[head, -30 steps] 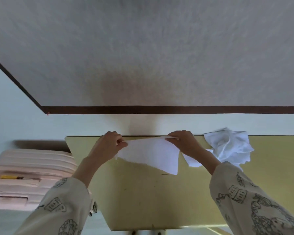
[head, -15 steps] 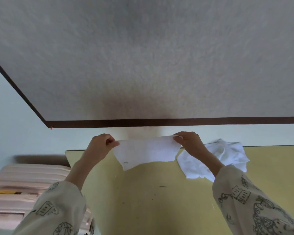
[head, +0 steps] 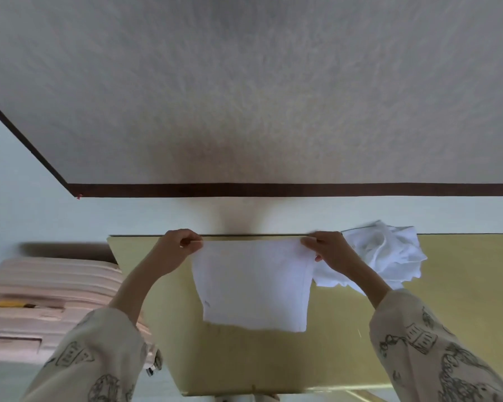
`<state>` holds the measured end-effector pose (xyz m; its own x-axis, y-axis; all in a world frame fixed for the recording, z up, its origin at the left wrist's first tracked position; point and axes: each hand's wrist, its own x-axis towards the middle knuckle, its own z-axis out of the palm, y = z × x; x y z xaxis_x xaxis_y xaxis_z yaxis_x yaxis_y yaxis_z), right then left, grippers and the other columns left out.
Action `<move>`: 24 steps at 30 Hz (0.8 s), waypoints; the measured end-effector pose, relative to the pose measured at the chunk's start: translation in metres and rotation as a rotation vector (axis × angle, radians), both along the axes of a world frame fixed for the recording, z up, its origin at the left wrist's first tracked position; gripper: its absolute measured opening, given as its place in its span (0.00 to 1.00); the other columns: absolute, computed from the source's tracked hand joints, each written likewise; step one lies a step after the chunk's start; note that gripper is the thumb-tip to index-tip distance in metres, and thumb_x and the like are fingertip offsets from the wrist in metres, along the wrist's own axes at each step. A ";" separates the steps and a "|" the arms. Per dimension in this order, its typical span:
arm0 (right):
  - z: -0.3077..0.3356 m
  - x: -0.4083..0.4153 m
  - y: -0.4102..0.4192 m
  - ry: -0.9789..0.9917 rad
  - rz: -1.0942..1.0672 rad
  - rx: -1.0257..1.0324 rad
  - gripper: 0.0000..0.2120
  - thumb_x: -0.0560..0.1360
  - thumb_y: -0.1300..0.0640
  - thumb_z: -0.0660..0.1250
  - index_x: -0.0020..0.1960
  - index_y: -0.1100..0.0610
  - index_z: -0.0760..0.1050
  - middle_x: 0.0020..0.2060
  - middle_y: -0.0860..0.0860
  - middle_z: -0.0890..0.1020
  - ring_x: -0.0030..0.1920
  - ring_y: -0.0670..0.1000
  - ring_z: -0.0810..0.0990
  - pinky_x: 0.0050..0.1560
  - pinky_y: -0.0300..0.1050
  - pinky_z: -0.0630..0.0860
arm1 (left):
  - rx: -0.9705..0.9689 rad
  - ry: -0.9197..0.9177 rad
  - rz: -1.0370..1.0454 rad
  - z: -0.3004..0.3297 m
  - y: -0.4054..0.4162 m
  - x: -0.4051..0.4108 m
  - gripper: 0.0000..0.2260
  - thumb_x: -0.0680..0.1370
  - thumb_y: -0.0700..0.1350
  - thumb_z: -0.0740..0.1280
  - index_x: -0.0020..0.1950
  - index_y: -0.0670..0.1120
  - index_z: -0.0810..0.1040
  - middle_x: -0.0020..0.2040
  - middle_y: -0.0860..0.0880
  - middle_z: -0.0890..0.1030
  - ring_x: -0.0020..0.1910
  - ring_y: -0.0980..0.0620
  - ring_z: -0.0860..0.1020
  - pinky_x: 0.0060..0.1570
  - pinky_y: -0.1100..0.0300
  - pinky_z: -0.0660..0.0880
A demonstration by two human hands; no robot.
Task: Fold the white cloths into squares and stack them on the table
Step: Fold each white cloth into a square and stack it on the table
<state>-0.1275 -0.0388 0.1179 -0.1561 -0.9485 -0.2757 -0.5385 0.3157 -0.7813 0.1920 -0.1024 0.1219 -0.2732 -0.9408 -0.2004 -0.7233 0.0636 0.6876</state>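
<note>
View: a head-worn camera looks down over a yellow table [head: 360, 358] pushed against a pale wall.
Cloth in hand: a white cloth [head: 251, 285] hangs flat like a small banner over the table, its top edge stretched level near the table's far edge, its lower edge loose.
Left hand: the left hand [head: 177, 248] is pressed together, pinching the cloth's top left corner between thumb and fingers.
Right hand: the right hand [head: 327, 249] pinches the top right corner the same way.
Why held so: pulling the two corners apart seems meant to let the cloth drop smooth and square, so its edges can be matched for a fold.
Waiting cloths: a crumpled heap of white cloths [head: 386, 253] lies on the table just beside the right hand, partly behind that wrist, probably kept within reach.
Stack: no folded squares show on the table, so the work looks early.
Sleeves: both arms wear cream sleeves [head: 436, 352] printed with dark line drawings.
Beside the table: a pink ribbed suitcase [head: 41, 300] lies at left, below table level.
</note>
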 end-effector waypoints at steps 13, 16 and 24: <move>-0.034 -0.005 0.017 -0.098 -0.075 0.126 0.15 0.76 0.58 0.64 0.45 0.72 0.77 0.37 0.63 0.77 0.40 0.53 0.74 0.44 0.45 0.70 | 0.111 0.078 0.018 -0.031 0.021 -0.006 0.05 0.74 0.37 0.68 0.40 0.45 0.78 0.34 0.54 0.78 0.32 0.61 0.73 0.31 0.74 0.67; -0.063 -0.006 0.038 -0.045 -0.015 0.296 0.13 0.76 0.58 0.64 0.39 0.68 0.76 0.35 0.60 0.77 0.40 0.54 0.76 0.39 0.39 0.70 | 0.250 0.031 -0.014 -0.065 0.046 -0.002 0.08 0.74 0.37 0.67 0.38 0.48 0.77 0.31 0.55 0.76 0.28 0.64 0.72 0.30 0.72 0.66; -0.119 -0.004 0.073 -0.020 -0.030 0.457 0.12 0.75 0.57 0.66 0.47 0.67 0.80 0.39 0.57 0.81 0.41 0.55 0.79 0.52 0.53 0.77 | 0.419 -0.053 0.055 -0.126 0.080 -0.004 0.02 0.76 0.39 0.66 0.47 0.43 0.77 0.42 0.48 0.78 0.41 0.52 0.75 0.44 0.60 0.69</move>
